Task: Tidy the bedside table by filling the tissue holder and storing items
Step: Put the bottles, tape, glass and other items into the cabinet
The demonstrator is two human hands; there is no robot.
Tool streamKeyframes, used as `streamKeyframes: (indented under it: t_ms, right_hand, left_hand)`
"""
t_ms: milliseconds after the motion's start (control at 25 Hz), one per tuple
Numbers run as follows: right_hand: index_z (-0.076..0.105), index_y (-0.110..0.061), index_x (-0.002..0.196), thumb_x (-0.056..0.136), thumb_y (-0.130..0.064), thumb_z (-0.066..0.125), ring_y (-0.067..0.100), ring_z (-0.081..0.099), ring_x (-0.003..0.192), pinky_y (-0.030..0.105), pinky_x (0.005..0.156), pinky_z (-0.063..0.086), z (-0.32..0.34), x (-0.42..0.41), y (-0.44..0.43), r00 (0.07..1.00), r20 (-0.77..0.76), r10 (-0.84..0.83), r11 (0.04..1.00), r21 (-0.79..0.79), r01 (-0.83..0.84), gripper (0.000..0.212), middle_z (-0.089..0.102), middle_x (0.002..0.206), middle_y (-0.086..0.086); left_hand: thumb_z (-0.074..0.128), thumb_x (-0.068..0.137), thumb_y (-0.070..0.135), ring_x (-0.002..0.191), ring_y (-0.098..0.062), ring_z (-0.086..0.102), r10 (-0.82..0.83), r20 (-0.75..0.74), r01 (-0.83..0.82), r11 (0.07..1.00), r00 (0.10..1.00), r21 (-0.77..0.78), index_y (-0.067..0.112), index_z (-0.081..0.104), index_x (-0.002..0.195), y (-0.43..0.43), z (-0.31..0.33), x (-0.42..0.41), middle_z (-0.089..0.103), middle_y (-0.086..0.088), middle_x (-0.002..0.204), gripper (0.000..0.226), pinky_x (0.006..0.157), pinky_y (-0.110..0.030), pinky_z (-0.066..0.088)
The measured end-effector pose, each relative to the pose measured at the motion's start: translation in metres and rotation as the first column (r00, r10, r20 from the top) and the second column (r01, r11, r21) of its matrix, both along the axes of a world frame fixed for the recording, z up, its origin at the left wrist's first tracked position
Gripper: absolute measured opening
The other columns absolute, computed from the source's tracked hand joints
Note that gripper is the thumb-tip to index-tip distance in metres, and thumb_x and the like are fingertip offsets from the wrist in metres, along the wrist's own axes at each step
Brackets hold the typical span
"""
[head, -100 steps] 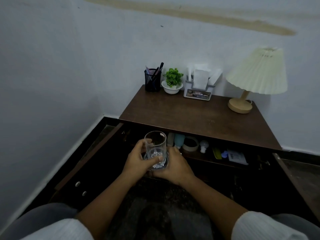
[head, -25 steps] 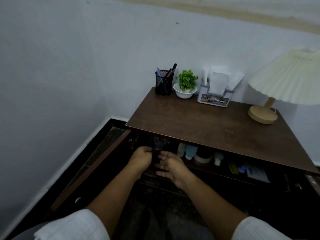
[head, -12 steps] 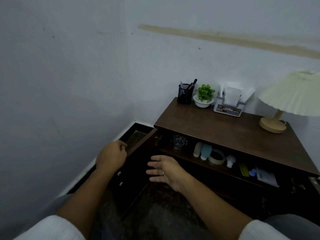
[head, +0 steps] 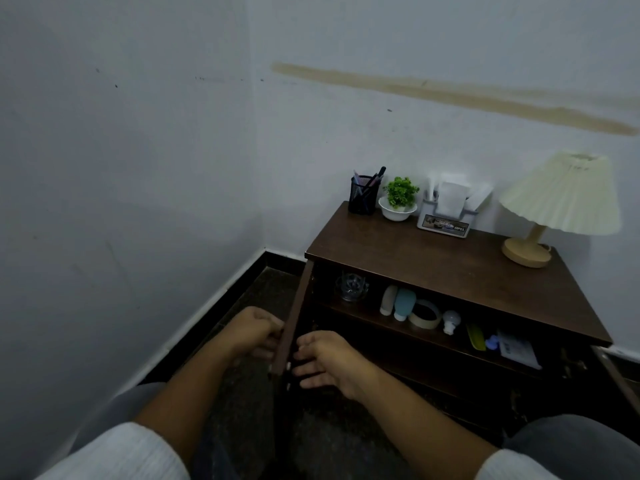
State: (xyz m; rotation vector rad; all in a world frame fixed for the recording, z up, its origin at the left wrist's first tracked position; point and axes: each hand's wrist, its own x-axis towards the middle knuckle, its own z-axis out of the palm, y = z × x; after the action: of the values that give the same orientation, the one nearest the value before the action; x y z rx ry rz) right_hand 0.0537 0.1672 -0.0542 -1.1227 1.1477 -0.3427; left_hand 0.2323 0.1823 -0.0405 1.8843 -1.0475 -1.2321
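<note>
The dark wooden bedside table (head: 450,265) has both cabinet doors swung out. My left hand (head: 254,329) holds the left door (head: 294,313) from its outer side, fingers curled at its front edge. On the inner side of that door my right hand (head: 325,358) touches it with loosely straight fingers. A clear glass (head: 350,287) stands at the left end of the inner shelf. The tissue holder (head: 445,225) with white tissues sticking up sits at the back of the tabletop.
A pen cup (head: 363,197), a small potted plant (head: 400,199) and a cream lamp (head: 561,199) line the back. The shelf holds two small bottles (head: 398,303), a tape roll (head: 424,315), a bulb (head: 450,320) and a packet (head: 516,348). The right door (head: 620,379) juts out.
The glass went from both hands onto the shelf. My left hand took the left door and swung it inward; my right hand moved up to its inner face.
</note>
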Motion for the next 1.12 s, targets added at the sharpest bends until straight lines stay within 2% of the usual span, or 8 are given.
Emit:
streamKeyframes:
  t_ms: [80,200,320,400,560,680,840,1120]
  right_hand:
    - [0.062,-0.014,0.119,0.103,-0.019,0.048,0.022,0.073,0.094,0.037,0.081,0.059,0.001,-0.018,-0.004,0.999,-0.041,-0.036,0.999,-0.014,0.035,0.021,0.072,0.109,0.007]
    - [0.068,-0.014,0.113,0.105,-0.027,0.050,0.022,0.075,0.096,0.037,0.085,0.058,0.001,-0.049,-0.012,0.990,-0.067,-0.126,0.992,-0.008,0.126,0.023,0.077,0.105,0.006]
    - [0.072,-0.015,0.097,0.104,-0.030,0.052,0.016,0.071,0.081,0.033,0.077,0.054,0.001,-0.077,-0.020,0.964,-0.118,-0.240,0.970,-0.077,0.232,0.026,0.075,0.086,0.001]
    - [0.074,-0.013,0.099,0.103,-0.031,0.052,0.017,0.069,0.079,0.033,0.076,0.051,0.001,-0.094,-0.025,0.932,-0.128,-0.340,0.937,-0.125,0.325,0.028,0.073,0.083,0.003]
    - [0.071,-0.013,0.101,0.104,-0.024,0.050,0.016,0.065,0.082,0.027,0.067,0.047,0.010,-0.122,-0.037,0.860,-0.018,-0.510,0.854,-0.127,0.504,0.024,0.071,0.093,0.005]
    - [0.067,-0.019,0.116,0.104,-0.027,0.049,0.019,0.061,0.107,0.034,0.085,0.048,0.011,-0.143,-0.048,0.847,-0.021,-0.531,0.838,-0.159,0.522,0.023,0.068,0.117,0.005]
    - [0.055,-0.018,0.140,0.106,-0.018,0.048,0.025,0.054,0.131,0.046,0.107,0.046,0.010,-0.176,-0.055,0.828,0.059,-0.558,0.819,-0.124,0.560,0.034,0.060,0.132,0.001]
    - [0.051,-0.017,0.145,0.105,-0.019,0.050,0.024,0.052,0.135,0.043,0.105,0.049,0.008,-0.203,-0.056,0.867,0.064,-0.494,0.855,-0.144,0.498,0.039,0.057,0.143,0.002]
  left_hand:
    - [0.051,0.100,0.006,0.072,-0.018,0.075,-0.062,-0.075,0.063,0.998,0.995,0.007,0.001,0.070,0.107,-0.002,0.000,-0.015,0.077,-0.014,0.094,0.021,0.061,-0.031,0.061]
    - [0.050,0.101,0.005,0.082,-0.020,0.076,-0.109,-0.188,0.115,0.993,0.976,0.023,0.002,0.069,0.113,-0.012,-0.004,-0.038,0.077,-0.014,0.104,0.023,0.067,-0.032,0.062]
    - [0.051,0.101,0.007,0.091,-0.020,0.077,-0.135,-0.262,0.146,0.989,0.956,0.025,0.005,0.068,0.120,-0.025,-0.010,-0.064,0.076,-0.010,0.110,0.025,0.072,-0.034,0.062]
    - [0.053,0.101,0.010,0.099,-0.020,0.075,-0.158,-0.297,0.170,0.985,0.942,0.016,0.009,0.065,0.128,-0.034,-0.013,-0.083,0.073,-0.007,0.117,0.030,0.078,-0.035,0.062]
    - [0.051,0.102,0.010,0.126,-0.020,0.058,-0.255,-0.337,0.270,0.963,0.906,-0.002,0.017,0.045,0.149,-0.050,-0.016,-0.120,0.053,-0.002,0.148,0.048,0.095,-0.039,0.055]
    - [0.049,0.101,0.005,0.138,-0.022,0.046,-0.279,-0.347,0.290,0.957,0.895,-0.020,0.019,0.035,0.155,-0.060,-0.016,-0.147,0.042,0.000,0.157,0.057,0.103,-0.043,0.048]
    - [0.050,0.101,0.006,0.140,-0.019,0.043,-0.271,-0.340,0.271,0.961,0.900,-0.051,0.020,0.035,0.155,-0.070,-0.013,-0.181,0.040,0.002,0.158,0.058,0.112,-0.045,0.043]
    - [0.048,0.102,0.005,0.139,-0.020,0.044,-0.267,-0.315,0.250,0.964,0.911,-0.092,0.020,0.035,0.155,-0.083,-0.022,-0.208,0.042,0.001,0.157,0.057,0.112,-0.045,0.041]
